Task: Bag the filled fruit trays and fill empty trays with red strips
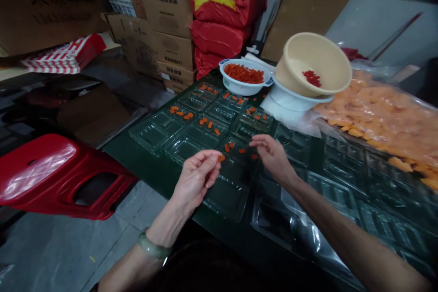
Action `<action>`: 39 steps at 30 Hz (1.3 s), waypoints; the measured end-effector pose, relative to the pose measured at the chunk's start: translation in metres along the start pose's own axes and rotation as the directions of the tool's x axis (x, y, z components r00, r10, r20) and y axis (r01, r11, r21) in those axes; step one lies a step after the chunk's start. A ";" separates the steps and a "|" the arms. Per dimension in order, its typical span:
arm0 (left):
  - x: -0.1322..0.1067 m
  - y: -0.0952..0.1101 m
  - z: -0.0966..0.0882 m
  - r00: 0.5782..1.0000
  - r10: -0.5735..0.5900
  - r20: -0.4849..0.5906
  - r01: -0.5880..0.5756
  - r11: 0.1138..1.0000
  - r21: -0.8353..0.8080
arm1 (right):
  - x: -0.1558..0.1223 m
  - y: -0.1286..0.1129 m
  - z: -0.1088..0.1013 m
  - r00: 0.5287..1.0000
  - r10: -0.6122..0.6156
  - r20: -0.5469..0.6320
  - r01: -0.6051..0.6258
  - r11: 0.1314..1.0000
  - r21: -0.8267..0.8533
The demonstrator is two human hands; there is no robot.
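Observation:
In my left hand (pixel 198 175), a small orange piece (pixel 221 158) is pinched between thumb and fingertips; its exact kind is not clear. My right hand (pixel 270 153) hovers over the near clear plastic tray (pixel 227 191), fingers stretched out and nothing visible in them. Just below its fingertips lies a loose orange piece (pixel 254 156), with several more in that tray's upper part. Farther off, other clear trays (pixel 150 132) hold small groups of the same pieces along their far ends. A white basin (pixel 228 83) at the back is heaped with orange-red pieces.
A cream basin (pixel 290 54) with a few red pieces sits tilted on a white basin (pixel 287 100). Right of it is a clear bag of orange pieces (pixel 383 105). A red plastic stool (pixel 44 173) stands left. Cardboard boxes (pixel 167 13) and red bundles (pixel 219 32) are stacked behind.

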State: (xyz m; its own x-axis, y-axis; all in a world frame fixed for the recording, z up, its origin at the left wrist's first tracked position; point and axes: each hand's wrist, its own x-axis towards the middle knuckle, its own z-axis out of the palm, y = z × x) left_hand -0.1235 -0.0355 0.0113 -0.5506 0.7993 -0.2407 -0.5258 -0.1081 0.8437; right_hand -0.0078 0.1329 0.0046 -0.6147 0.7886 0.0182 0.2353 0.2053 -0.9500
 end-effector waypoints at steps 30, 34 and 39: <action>0.029 -0.008 0.024 0.828 0.211 0.519 -0.544 0.081 0.835 | 0.012 0.014 -0.020 0.964 -0.057 0.261 0.193 0.826 -0.530; 0.038 -0.022 0.041 0.835 0.083 0.544 -0.528 -0.154 0.835 | 0.016 0.022 -0.017 0.956 -0.034 0.291 0.191 0.824 -0.533; 0.057 -0.035 0.064 0.876 -0.027 0.481 -0.471 -0.264 0.842 | 0.018 0.022 -0.019 0.959 -0.017 0.283 0.166 0.843 -0.512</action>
State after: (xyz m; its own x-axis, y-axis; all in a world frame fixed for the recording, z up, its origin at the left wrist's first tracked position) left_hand -0.0949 0.0517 -0.0011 -0.1562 0.9877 -0.0029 0.9437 0.1501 0.2949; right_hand 0.0002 0.1626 -0.0098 -0.8063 0.5890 -0.0547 0.4818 0.6003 -0.6384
